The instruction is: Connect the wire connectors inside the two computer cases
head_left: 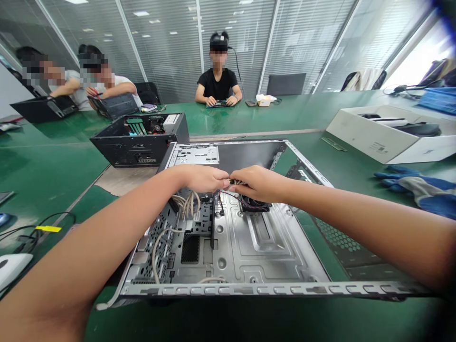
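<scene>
An open computer case (245,259) lies on its side before me, its bare metal floor showing. Above its far half my hands meet almost fingertip to fingertip. My left hand (204,178) is closed in a pinch at one end of a short bundle of cables (236,182). The fingers of my right hand (257,182) are wrapped round the same bundle; its connectors are too small to tell. Under my right hand sits a black cooling fan (255,204) with thin dark wires. Beige cables (188,205) hang over the black drive bracket (204,218) below my left hand.
Behind the case stands a second black computer case (137,149). To the right are a white box (374,137) and blue-grey work gloves (422,187). Black cables (33,232) lie at the left. Across the green table (285,121) sits a person (218,80); two others work at the far left.
</scene>
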### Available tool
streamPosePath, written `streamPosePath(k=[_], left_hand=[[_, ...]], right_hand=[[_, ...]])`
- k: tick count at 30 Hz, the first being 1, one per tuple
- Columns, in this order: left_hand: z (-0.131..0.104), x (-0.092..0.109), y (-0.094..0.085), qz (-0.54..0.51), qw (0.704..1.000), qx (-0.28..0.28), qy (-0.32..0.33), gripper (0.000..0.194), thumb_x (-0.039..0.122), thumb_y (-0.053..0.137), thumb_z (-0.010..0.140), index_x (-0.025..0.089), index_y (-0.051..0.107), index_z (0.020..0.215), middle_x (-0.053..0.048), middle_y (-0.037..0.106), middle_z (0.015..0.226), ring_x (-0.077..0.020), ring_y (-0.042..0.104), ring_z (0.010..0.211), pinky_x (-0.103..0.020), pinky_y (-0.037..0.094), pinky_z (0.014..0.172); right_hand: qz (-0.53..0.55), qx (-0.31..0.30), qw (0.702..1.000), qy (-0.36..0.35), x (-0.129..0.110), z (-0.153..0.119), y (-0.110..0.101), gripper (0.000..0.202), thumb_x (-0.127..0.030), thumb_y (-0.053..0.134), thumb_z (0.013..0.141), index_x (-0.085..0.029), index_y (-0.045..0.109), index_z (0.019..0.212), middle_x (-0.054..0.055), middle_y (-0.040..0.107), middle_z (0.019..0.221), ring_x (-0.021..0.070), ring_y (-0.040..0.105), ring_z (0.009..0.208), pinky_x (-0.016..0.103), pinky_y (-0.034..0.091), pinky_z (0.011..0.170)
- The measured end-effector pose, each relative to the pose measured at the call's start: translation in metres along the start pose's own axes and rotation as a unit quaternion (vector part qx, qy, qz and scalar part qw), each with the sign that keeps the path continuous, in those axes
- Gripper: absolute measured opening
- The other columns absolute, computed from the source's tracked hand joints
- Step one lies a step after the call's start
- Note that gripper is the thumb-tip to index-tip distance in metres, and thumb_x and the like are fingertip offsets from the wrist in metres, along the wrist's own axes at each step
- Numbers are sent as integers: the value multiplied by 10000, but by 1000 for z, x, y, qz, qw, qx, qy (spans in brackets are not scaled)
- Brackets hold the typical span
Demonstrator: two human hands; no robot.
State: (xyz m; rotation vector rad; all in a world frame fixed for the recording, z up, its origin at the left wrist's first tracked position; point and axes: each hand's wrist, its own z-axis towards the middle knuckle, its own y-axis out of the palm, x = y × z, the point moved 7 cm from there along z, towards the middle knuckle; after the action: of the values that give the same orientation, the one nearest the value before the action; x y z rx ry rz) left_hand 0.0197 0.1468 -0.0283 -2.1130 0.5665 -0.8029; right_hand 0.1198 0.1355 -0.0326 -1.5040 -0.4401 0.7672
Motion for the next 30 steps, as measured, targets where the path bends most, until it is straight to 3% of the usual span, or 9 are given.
streamPosePath(k=[4,11,20,26,30], left_hand=[[1,-1,-1,3,1000,1,-4,358,381,284,954,166,563,1019,-30,554,776,-156,472,709,-288,399,691],[3,-3,-1,7,1000,-2,-17,396,372,328,919,140,625,1040,-43,595,744,-170,516,697,-299,413,683],[3,3,-4,86,996,24,-12,348,348,340,914,154,626,952,-75,635,873,-175,527,761,-305,402,725],[3,1,-5,43,998,35,-6,379,358,281,935,131,584,963,-74,599,858,-170,513,755,-300,408,710],[3,1,-3,30,999,20,-1,372,360,290,923,137,584,971,-70,595,874,-165,499,756,-293,408,720]], right_hand=[[35,15,999,31,3,-1,-3,287,-363,520,926,-176,581,1135,75,708,883,229,620,803,307,351,656],[11,30,1000,1,-1,1,-5,229,-335,443,954,-168,600,964,89,667,883,208,571,789,314,342,688],[13,7,1000,4,-2,0,-3,325,-349,288,999,-200,528,837,26,516,678,170,435,618,312,269,617],[1,37,999,3,-4,-3,-7,362,-346,228,1014,-171,540,956,77,600,809,193,501,703,320,294,637],[-19,40,999,9,-7,-5,-7,348,-375,303,994,-145,557,1057,121,660,938,229,569,789,332,319,649]])
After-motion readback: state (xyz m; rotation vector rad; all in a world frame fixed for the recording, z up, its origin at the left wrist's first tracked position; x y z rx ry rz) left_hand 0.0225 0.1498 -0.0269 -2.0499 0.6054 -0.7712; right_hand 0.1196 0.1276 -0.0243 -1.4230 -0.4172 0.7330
